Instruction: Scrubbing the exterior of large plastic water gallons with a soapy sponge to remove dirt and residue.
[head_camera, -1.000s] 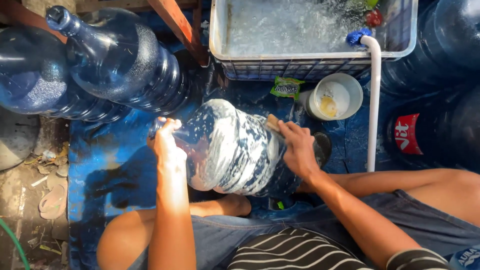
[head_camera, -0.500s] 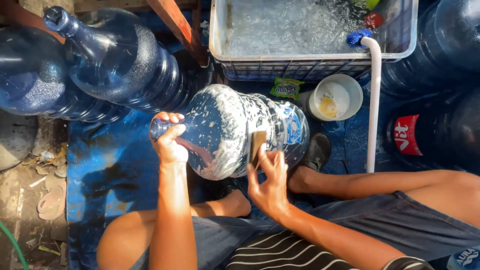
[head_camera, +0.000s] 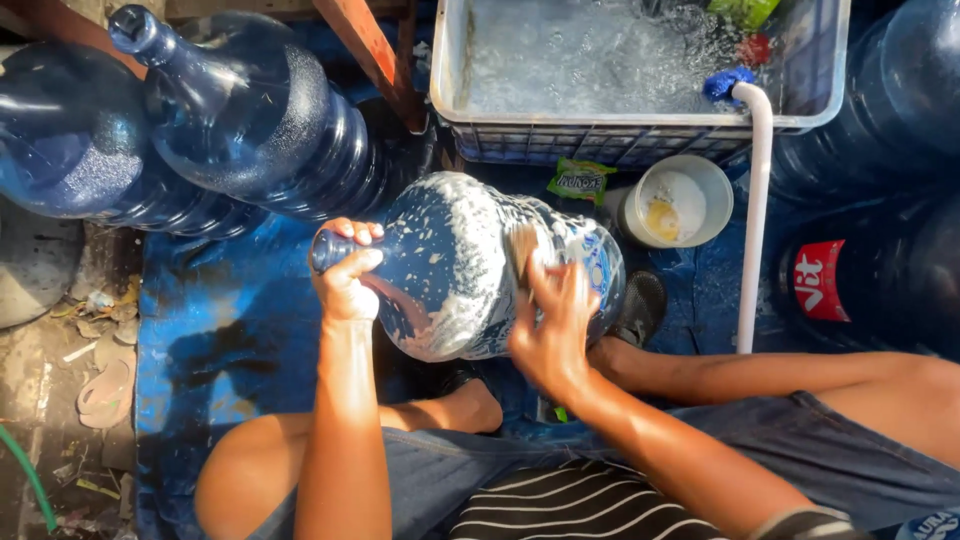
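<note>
Your left hand (head_camera: 345, 275) is clenched around the neck of the soapy water jug (head_camera: 470, 265), which lies on its side over your lap. Your right hand (head_camera: 550, 330), fingers spread, presses a sponge (head_camera: 522, 243) on its wall. White basin (head_camera: 640, 80) just beyond.

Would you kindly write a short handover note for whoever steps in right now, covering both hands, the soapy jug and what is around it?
Left hand: gripped around the neck of the large blue water jug, which lies on its side over the lap.
Right hand: pressed on the jug's side, apparently with a scrubbing pad that is mostly hidden.
Done: most of the jug's outside is covered in white suds.
Left: the suds are not rinsed off.
Nearby: white crate of foamy water straight ahead, fed by a white pipe; small white tub beside it; other blue jugs lying to the left.
</note>
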